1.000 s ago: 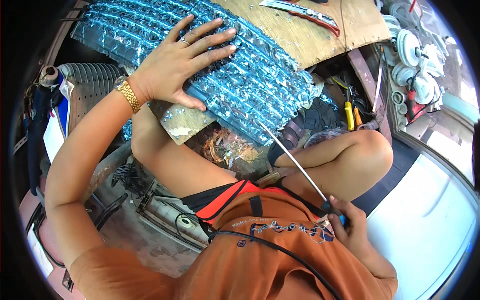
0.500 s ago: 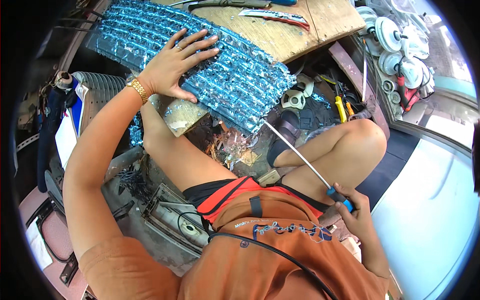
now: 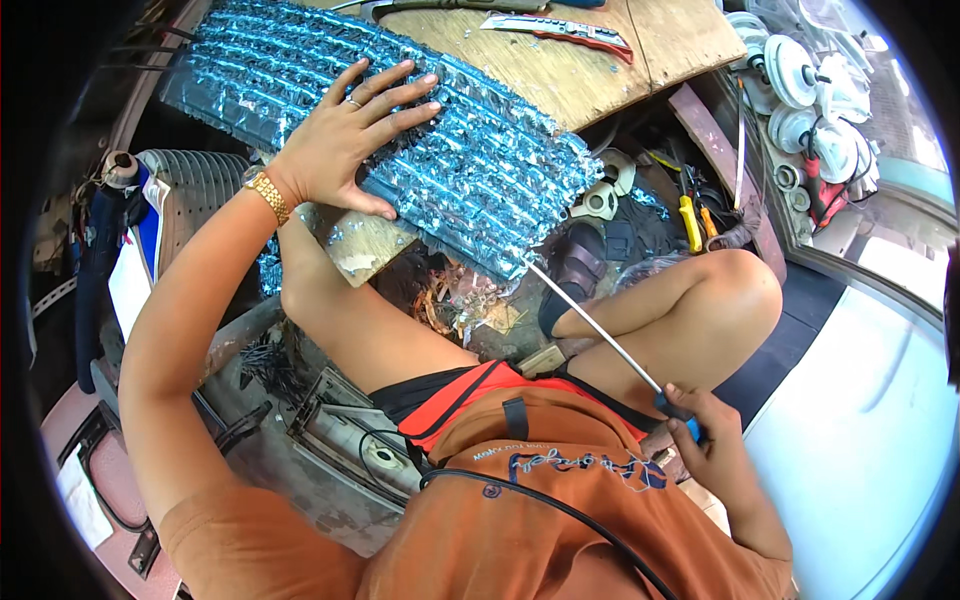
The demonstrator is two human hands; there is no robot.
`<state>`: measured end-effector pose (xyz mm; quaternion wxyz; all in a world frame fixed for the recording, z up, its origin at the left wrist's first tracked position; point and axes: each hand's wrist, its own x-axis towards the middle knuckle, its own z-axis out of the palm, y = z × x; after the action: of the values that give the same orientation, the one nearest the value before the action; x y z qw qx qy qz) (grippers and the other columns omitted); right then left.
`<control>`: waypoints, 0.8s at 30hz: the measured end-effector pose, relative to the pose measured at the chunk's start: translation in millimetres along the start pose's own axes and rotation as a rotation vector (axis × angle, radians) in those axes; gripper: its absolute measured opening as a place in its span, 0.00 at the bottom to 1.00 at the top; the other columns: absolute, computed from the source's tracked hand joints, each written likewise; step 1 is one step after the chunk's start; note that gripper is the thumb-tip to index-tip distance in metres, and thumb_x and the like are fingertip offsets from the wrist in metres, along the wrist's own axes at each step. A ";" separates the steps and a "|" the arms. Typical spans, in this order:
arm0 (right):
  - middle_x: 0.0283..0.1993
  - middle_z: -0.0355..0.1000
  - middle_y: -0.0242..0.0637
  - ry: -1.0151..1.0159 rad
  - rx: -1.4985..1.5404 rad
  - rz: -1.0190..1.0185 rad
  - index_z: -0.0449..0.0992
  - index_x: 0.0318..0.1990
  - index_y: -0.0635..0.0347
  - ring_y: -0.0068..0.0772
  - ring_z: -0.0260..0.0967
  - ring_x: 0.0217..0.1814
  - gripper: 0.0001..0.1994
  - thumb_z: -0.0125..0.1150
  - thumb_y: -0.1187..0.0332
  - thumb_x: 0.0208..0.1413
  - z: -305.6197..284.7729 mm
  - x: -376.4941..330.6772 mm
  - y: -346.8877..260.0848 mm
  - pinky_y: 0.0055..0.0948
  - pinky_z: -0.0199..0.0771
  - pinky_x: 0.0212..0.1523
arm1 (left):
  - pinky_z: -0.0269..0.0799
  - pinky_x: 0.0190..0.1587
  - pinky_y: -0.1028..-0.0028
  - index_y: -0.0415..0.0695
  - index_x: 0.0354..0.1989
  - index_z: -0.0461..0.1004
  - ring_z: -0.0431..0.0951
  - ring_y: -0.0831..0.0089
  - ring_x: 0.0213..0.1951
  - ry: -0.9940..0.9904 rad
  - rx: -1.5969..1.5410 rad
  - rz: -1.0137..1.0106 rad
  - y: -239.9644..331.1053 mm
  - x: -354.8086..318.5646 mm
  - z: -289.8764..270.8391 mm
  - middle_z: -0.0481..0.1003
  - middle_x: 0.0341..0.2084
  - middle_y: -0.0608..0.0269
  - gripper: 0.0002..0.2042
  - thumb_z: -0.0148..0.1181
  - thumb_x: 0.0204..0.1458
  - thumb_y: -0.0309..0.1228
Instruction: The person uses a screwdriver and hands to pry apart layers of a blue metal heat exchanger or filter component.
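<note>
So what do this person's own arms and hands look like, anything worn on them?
Both forearms are bare, with short orange sleeves ending above the elbow. The left hand has a gold link watch or bracelet at the wrist and a thin ring on one finger. The right hand shows no gloves or jewellery that can be seen. A black cable runs across the orange shirt.

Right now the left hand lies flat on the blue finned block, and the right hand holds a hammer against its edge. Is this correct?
Not fully. The right hand holds a long screwdriver, not a hammer, as the head view shows. The left hand does lie flat on the blue finned block.
</note>
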<state>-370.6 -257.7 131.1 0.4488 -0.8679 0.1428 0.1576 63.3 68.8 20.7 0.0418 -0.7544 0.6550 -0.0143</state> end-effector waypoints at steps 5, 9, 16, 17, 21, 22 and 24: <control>0.35 0.76 0.42 -0.015 -0.130 0.014 0.80 0.57 0.60 0.38 0.68 0.27 0.22 0.68 0.82 0.54 3.3 2.8 -19.3 0.34 0.69 0.30 | 0.33 0.81 0.45 0.57 0.79 0.58 0.47 0.54 0.81 -0.026 -0.012 -0.010 4.3 -1.0 -1.1 0.53 0.80 0.60 0.60 0.44 0.42 0.87; 0.35 0.77 0.41 -0.065 -0.025 0.162 0.79 0.58 0.62 0.33 0.71 0.28 0.20 0.67 0.80 0.57 4.8 11.9 -26.2 0.30 0.71 0.31 | 0.33 0.80 0.45 0.55 0.79 0.59 0.48 0.53 0.81 0.015 -0.040 0.007 3.7 -0.1 1.2 0.54 0.80 0.59 0.59 0.45 0.43 0.86; 0.48 0.83 0.45 -0.060 0.410 0.345 0.77 0.60 0.67 0.31 0.80 0.44 0.18 0.65 0.77 0.62 14.7 1.3 26.5 0.31 0.77 0.46 | 0.33 0.80 0.45 0.56 0.79 0.57 0.47 0.54 0.81 0.027 0.000 0.021 -0.3 1.3 2.0 0.52 0.80 0.60 0.59 0.46 0.44 0.85; 0.52 0.83 0.47 -0.043 0.329 0.247 0.78 0.60 0.67 0.34 0.81 0.48 0.19 0.65 0.78 0.61 14.7 -2.2 26.8 0.31 0.77 0.50 | 0.34 0.80 0.45 0.57 0.80 0.57 0.47 0.55 0.81 0.038 -0.014 0.020 -1.4 -0.1 1.7 0.53 0.80 0.62 0.59 0.49 0.43 0.84; 0.55 0.82 0.51 -0.006 0.220 0.130 0.79 0.60 0.66 0.38 0.82 0.52 0.20 0.65 0.80 0.59 11.0 -20.0 25.8 0.31 0.77 0.53 | 0.35 0.80 0.45 0.59 0.80 0.56 0.48 0.57 0.81 0.061 -0.014 0.026 -3.0 -4.5 1.5 0.53 0.81 0.64 0.58 0.51 0.43 0.83; 0.55 0.82 0.51 -0.005 0.222 0.130 0.79 0.60 0.66 0.38 0.82 0.52 0.20 0.65 0.80 0.59 11.4 -21.9 26.9 0.31 0.77 0.53 | 0.35 0.80 0.45 0.59 0.80 0.56 0.48 0.57 0.81 0.060 -0.013 0.028 -2.3 -2.7 1.2 0.53 0.81 0.64 0.58 0.51 0.43 0.83; 0.55 0.82 0.51 0.007 0.210 0.143 0.79 0.59 0.66 0.38 0.83 0.52 0.20 0.66 0.80 0.58 12.0 -22.2 28.0 0.31 0.78 0.53 | 0.35 0.80 0.45 0.60 0.80 0.56 0.48 0.58 0.81 0.063 -0.025 0.028 -1.6 0.0 1.3 0.52 0.81 0.64 0.58 0.51 0.42 0.83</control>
<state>-403.4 -261.0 112.9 0.5243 -0.8044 0.2217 0.1704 65.0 69.1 19.5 0.0122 -0.7446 0.6667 -0.0293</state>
